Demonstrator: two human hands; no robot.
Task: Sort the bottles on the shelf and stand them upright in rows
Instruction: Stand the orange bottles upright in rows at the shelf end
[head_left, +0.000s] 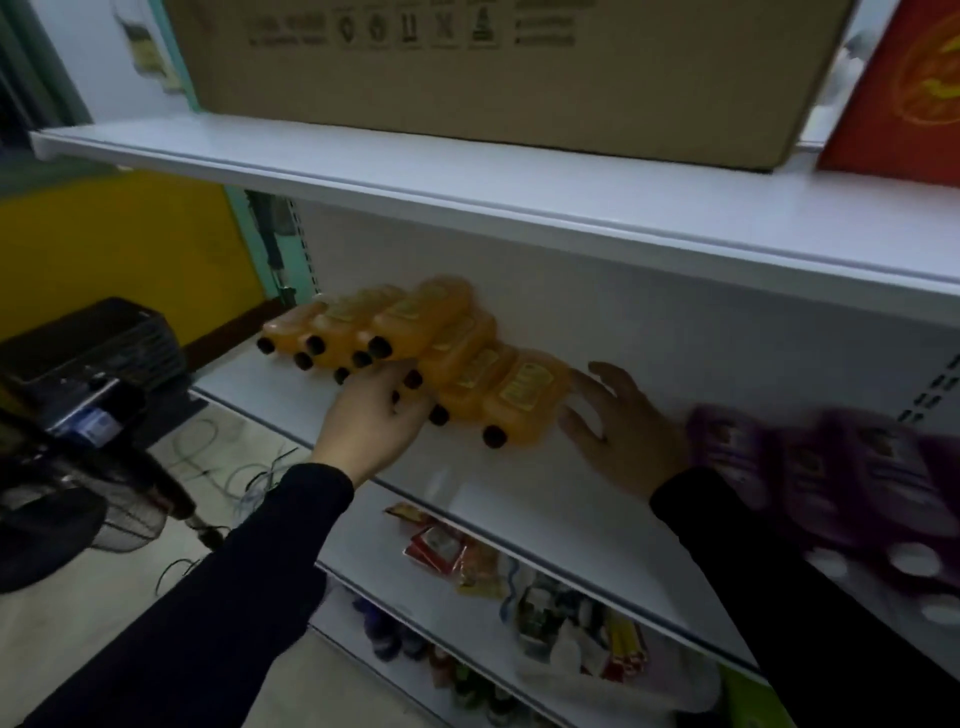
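I note the orange bottles lie caps-forward between both hands: left hand curled onto them, right hand open just beside.

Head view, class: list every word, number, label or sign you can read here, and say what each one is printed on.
"11": in one of the row of handling symbols on the cardboard box on the top shelf.
Other symbols and print on the box: too blurred to read.
Orange bottles' yellow labels: blurred, unreadable.
Purple bottles' labels: blurred, unreadable.
Red box: a gold emblem, no readable words.
Packets on the lower shelf: too small.
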